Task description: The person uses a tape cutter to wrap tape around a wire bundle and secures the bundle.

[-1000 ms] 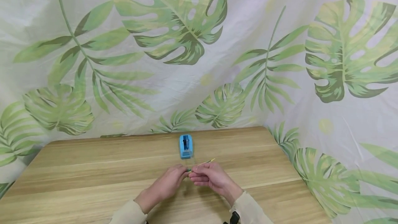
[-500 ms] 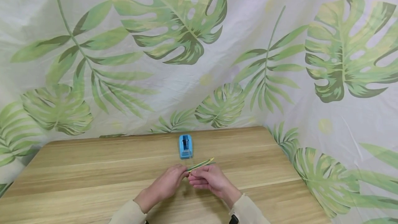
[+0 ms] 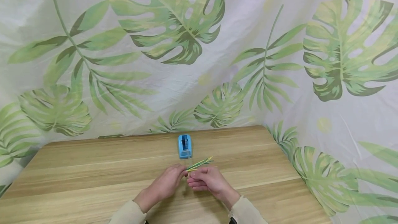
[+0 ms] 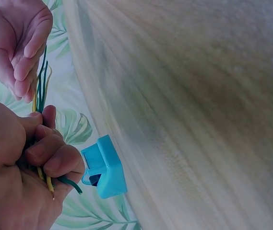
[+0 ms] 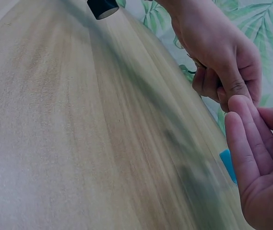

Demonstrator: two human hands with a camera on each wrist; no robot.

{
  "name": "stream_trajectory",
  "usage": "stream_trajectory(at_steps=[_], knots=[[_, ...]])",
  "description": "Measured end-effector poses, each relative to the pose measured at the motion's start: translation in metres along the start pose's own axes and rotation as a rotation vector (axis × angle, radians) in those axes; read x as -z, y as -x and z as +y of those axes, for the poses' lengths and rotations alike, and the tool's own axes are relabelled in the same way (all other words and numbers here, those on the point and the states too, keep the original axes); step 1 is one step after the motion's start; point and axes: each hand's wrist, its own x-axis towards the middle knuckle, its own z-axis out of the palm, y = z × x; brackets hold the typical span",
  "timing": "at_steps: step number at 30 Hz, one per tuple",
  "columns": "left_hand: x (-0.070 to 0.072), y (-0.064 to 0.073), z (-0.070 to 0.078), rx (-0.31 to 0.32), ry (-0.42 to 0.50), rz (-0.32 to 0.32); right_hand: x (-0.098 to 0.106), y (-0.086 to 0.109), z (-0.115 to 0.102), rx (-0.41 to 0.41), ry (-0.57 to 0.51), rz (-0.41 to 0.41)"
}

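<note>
My left hand (image 3: 168, 180) grips a bundle of green and yellow electrical wires (image 3: 200, 163) in its curled fingers. In the left wrist view, short wire ends (image 4: 47, 181) stick out below that fist, one with a bare tip. The longer ends fan out toward my right hand (image 3: 214, 180). Its thumb and forefinger pinch a yellow wire of the bundle, whose tip shows just past the knuckles; the other fingers are fairly straight. In the right wrist view, the right fingertips (image 5: 239, 103) lie close against the left hand, and the wires are mostly hidden.
A blue tape dispenser (image 3: 185, 146) stands on the wooden table (image 3: 102, 161) beyond the hands. A faint clear strip runs from it toward the left hand. Leaf-patterned cloth (image 3: 174, 89) hangs behind the table and along its right side. A black device (image 5: 102, 7) shows near the left wrist.
The wires were mostly covered by my right fingers; now several have come free and fan out above that hand. The right hand has shifted slightly left and down; the left hand keeps its grip.
</note>
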Motion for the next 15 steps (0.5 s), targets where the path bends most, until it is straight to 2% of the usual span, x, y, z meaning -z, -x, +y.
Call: stream_trajectory(at_steps=[15], knots=[[0.0006,0.0006,-0.0007,0.036,0.033,-0.003,-0.0043,-0.0017,0.0066,0.026,0.052,0.067]])
